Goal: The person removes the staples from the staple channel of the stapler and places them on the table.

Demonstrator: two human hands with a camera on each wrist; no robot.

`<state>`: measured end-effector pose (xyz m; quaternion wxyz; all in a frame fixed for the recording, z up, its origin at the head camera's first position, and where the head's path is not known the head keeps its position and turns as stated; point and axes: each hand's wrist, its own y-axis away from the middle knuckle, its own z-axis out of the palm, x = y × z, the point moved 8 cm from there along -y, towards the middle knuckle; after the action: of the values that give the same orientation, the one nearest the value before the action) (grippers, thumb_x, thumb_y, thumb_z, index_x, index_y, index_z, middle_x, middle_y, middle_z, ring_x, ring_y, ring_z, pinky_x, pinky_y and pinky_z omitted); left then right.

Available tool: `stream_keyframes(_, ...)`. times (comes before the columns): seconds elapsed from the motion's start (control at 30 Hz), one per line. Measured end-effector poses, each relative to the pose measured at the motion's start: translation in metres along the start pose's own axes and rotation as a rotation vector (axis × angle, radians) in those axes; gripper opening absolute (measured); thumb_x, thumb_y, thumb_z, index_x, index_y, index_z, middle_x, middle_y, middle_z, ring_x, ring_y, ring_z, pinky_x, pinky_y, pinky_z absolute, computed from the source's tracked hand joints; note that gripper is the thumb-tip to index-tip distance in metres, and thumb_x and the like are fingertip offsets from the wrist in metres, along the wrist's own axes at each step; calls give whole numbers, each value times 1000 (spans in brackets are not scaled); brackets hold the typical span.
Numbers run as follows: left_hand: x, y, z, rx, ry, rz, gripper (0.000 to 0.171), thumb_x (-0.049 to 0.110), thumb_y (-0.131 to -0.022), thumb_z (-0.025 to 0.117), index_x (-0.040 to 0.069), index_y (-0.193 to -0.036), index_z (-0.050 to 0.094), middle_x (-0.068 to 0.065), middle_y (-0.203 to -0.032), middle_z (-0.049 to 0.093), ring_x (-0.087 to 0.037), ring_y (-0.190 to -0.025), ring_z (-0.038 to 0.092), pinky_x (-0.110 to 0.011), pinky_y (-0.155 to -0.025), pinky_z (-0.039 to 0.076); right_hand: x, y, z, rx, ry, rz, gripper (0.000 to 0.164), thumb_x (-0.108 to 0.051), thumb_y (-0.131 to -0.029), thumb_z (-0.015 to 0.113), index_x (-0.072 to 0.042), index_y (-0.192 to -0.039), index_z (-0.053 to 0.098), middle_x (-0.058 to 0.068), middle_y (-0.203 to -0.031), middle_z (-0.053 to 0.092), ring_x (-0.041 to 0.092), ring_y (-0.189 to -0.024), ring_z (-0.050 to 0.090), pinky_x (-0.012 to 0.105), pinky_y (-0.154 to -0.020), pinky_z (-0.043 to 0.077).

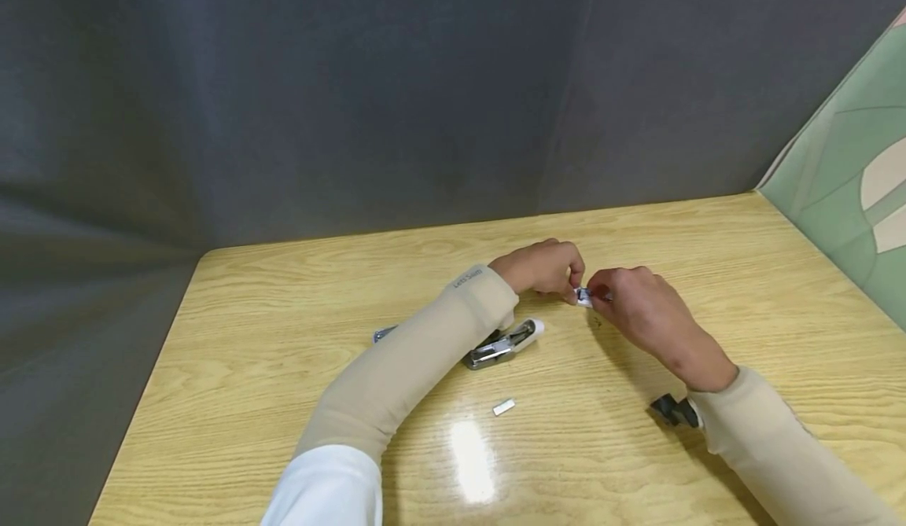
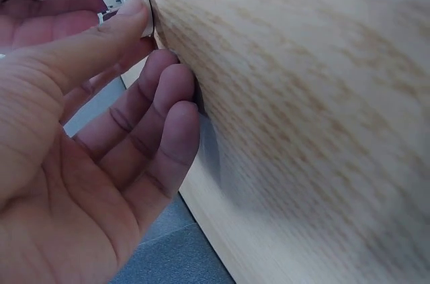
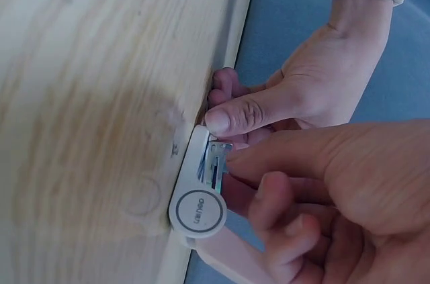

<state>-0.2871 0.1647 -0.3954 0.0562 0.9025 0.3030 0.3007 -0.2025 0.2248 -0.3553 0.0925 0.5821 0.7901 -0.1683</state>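
Both hands are together over the table's far right half, working on a small white stapler point(image 3: 181, 170) with a round "deli" badge and slotted metal inside. My left hand point(image 1: 541, 266) pinches one end of it, the thumb laid along its white body, while its other fingers curl loosely beside the tabletop. From the opposite side my right hand point(image 1: 644, 306) pinches the slotted metal part point(image 3: 216, 160) between thumb and fingertip. Only a sliver of the small stapler point(image 1: 583, 298) shows between the hands in the head view.
A larger silver stapler point(image 1: 499, 349) with a white tip lies opened, partly behind the left sleeve point(image 1: 418, 353). A short strip of staples point(image 1: 504, 407) lies nearer the front. Dark cloth point(image 1: 396, 101) stands behind the wooden table point(image 1: 297, 298), a green patterned panel point(image 1: 842, 156) at right.
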Motion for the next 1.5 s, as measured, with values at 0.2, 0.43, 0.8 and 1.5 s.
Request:
stream_keyframes(0.2,0,-1,1,-8,8,-7,17,19,-90,83,14,-81,70,1,-54,46,-11,-46,42,-25,-56,41,1,0,2,-3,-19,10,7,-1,-92,73,0,-99,76,9,-89,76,24,-76,70,48,-66,56)
stream_keyframes(0.43,-1,0,2,-7,-3,-4,17,21,-90,84,14,-82,71,2,-52,46,-10,-46,42,-25,-55,40,5,2,3,2,-17,69,12,-5,-94,73,-2,-105,76,8,-92,76,22,-76,68,44,-61,54)
stream_keyframes(0.8,0,0,1,8,-24,2,22,22,-89,85,15,-78,67,4,-60,49,-10,-53,45,-24,-56,40,5,0,4,18,6,61,8,-12,-92,79,-7,-98,78,6,-89,74,15,-63,59,36,-49,47)
stream_keyframes(1.5,1,0,3,2,-1,-11,18,23,-89,85,14,-81,71,3,-51,46,-10,-45,42,-24,-55,41,5,7,-4,92,1,57,9,-6,-93,75,-6,-101,78,9,-94,73,19,-70,64,40,-53,51)
